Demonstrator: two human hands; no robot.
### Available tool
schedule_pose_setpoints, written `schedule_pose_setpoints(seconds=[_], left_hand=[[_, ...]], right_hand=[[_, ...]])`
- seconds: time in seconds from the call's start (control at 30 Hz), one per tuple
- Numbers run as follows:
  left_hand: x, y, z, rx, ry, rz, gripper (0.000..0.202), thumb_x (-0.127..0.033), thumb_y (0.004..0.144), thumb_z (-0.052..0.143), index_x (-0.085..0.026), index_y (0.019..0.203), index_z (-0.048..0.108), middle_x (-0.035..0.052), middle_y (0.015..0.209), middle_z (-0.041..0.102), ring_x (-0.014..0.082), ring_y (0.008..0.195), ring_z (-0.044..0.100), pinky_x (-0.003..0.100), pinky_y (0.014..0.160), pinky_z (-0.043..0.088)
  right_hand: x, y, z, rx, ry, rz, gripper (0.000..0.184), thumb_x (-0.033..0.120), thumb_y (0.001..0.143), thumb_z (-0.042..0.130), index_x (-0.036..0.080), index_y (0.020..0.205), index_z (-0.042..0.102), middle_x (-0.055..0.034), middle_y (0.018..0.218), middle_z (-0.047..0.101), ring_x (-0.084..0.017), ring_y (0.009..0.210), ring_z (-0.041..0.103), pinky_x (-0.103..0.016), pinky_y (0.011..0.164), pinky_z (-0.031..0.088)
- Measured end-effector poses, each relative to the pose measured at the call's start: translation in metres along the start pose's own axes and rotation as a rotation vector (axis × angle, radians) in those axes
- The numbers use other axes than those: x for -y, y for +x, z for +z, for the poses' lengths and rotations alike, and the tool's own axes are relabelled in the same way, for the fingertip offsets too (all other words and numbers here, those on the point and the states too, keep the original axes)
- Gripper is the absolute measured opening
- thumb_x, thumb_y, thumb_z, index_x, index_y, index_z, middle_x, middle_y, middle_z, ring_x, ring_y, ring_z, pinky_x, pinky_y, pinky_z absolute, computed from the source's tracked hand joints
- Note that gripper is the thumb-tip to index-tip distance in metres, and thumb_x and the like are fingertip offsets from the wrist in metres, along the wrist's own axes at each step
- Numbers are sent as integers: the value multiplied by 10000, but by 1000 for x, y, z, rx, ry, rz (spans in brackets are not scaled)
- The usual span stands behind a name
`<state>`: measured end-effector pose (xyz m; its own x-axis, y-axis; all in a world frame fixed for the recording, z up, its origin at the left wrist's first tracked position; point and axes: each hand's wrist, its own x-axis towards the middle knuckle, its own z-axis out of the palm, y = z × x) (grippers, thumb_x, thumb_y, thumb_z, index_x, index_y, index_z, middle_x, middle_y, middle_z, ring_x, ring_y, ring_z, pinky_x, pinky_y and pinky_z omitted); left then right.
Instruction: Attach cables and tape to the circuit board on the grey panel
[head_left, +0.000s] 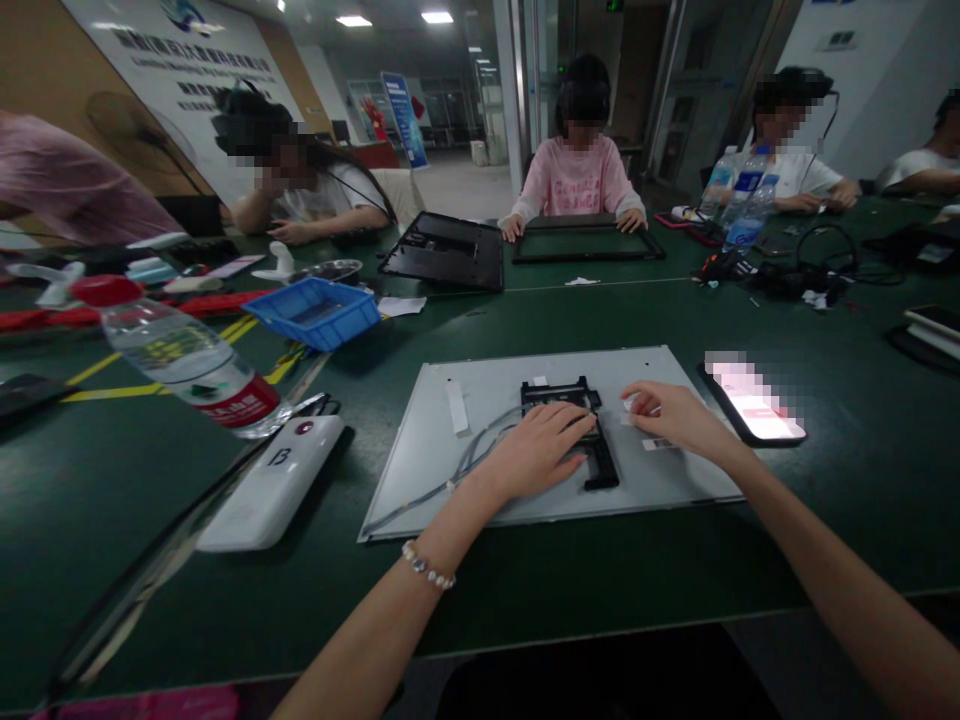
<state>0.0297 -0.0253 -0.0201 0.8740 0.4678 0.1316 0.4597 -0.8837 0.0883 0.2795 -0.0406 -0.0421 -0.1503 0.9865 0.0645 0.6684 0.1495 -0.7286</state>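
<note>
A flat grey panel (pixel 495 513) lies on the table before me, likely the back of a display. On its middle sits a black plastic bracket (pixel 602 465), with grey cables (pixel 420 497) running from it toward the panel's near left corner. My left hand (pixel 541 450) rests over the bracket, fingers stretched out across it and hiding part of it. To the right, my right hand (pixel 671 415) hovers close above the panel with thumb and fingertips drawn together. Something small and pale shows at those fingertips, too small to name. A white label strip (pixel 457 408) is on the panel's left part.
A lit phone (pixel 754 400) lies right of the panel. On the left are a white power bank (pixel 277 485), a tilted water bottle (pixel 187 365) and a blue tray (pixel 315 312). Across the table, a co-worker's hands touch a black frame (pixel 589 257), beside a black cover (pixel 446 255).
</note>
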Motion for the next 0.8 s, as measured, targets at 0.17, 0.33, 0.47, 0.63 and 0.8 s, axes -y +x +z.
schedule_pose_setpoints(seconds=[0.17, 0.33, 0.47, 0.63, 0.8], left_hand=[[0, 0, 1, -3, 6, 0, 455, -309, 897, 429, -216, 1336, 356, 66, 1342, 441, 226, 1237, 388, 386, 1032, 306], [0, 0, 2, -2, -5, -1, 464, -308, 887, 433, -233, 1338, 353, 62, 1336, 449, 229, 1226, 400, 395, 1017, 314], [-1, 0, 0, 1, 23, -6, 476, -316, 887, 424, -236, 1349, 345, 61, 1329, 455, 234, 1213, 404, 413, 1033, 284], [-10, 3, -1, -2, 127, -7, 462, -237, 875, 406, -270, 1335, 371, 63, 1317, 456, 251, 1210, 397, 492, 1080, 164], [-18, 5, 1, 2, 160, -38, 443, -190, 845, 416, -252, 1284, 423, 76, 1325, 437, 268, 1214, 381, 525, 1071, 165]], right_hand=[[0, 3, 5, 18, 198, 1, 229, 197, 730, 594, 183, 954, 640, -46, 832, 685, -162, 767, 647, -312, 752, 514], [1, 4, 10, 92, 407, 55, 218, 225, 729, 610, 172, 940, 622, -59, 882, 691, -169, 818, 652, -333, 782, 515], [2, 4, 16, 137, 436, 61, 223, 220, 730, 611, 175, 948, 620, -61, 898, 692, -172, 837, 651, -332, 775, 516], [3, 5, 24, 65, 373, 4, 189, 212, 738, 603, 176, 920, 635, -48, 843, 697, -172, 804, 658, -349, 793, 517], [8, 3, 28, -13, 219, -79, 179, 189, 745, 595, 183, 911, 660, -39, 817, 695, -166, 758, 650, -309, 709, 518]])
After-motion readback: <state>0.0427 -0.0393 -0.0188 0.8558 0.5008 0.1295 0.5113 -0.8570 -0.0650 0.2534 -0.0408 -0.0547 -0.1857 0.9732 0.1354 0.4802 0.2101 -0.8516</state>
